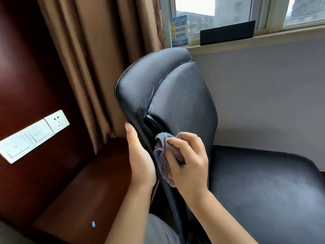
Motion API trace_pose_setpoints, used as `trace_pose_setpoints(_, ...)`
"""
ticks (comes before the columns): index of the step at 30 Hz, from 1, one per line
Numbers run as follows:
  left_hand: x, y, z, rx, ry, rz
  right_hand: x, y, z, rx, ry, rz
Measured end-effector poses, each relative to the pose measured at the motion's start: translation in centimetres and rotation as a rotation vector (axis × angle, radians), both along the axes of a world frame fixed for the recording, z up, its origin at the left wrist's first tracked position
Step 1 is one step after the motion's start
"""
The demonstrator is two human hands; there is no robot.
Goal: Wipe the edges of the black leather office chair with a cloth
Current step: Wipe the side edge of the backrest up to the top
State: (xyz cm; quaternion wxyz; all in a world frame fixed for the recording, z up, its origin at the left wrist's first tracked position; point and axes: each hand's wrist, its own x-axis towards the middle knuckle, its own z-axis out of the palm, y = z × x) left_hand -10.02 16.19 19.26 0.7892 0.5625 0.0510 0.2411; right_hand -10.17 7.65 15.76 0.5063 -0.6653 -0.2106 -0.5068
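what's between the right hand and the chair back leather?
The bunched cloth. In the head view, the right hand grips it and presses it on the backrest edge. The left hand holds that edge bare, nothing between.

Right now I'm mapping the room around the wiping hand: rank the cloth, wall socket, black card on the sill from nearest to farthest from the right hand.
1. cloth, held in the right hand.
2. wall socket, far left.
3. black card, up on the windowsill.
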Motion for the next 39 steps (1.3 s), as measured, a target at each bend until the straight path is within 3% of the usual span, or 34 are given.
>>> trace_pose_setpoints(4, -0.5, 0.2, 0.4, -0.123, 0.002, -0.203, 0.1, 1.3, 3.7, 0.052, -0.019, -0.018)
trace_pose_setpoints(8, -0.7, 0.3, 0.6, -0.154, 0.014, -0.181, 0.5, 1.7, 5.1, 0.012, -0.009, -0.022)
trace_pose_setpoints(14, -0.5, 0.3, 0.7, -0.127, -0.030, -0.150, -0.7, -0.2, -0.9, 0.009, 0.075, 0.005)
trace_pose_setpoints(17, -0.6, 0.0, 0.6, -0.090, -0.027, -0.101, -1.1, 0.1, -0.9, 0.039, 0.101, -0.024)
trace_pose_setpoints(21, -1.4, -0.1, 1.2, -0.131, -0.022, -0.288, -0.8, 0.9, 2.6, 0.056, 0.067, -0.037)
trace_pose_setpoints(25, -1.4, 0.1, 1.3, -0.121, -0.050, -0.220, -0.4, 1.1, 3.9, 0.011, 0.033, -0.045)
trace_pose_setpoints(29, -1.0, 0.0, 0.4, -0.040, -0.040, -0.125, -0.5, -0.5, 0.1, -0.062, 0.028, -0.055)
trace_pose_setpoints(34, -0.3, 0.3, -0.5, 0.081, 0.022, -0.017, -1.2, -0.1, 0.0, 0.005, 0.074, -0.097)
trace_pose_setpoints(39, -1.3, -0.2, 0.9, -0.052, -0.083, -0.209, -0.3, 1.3, 4.4, 0.034, 0.009, -0.070)
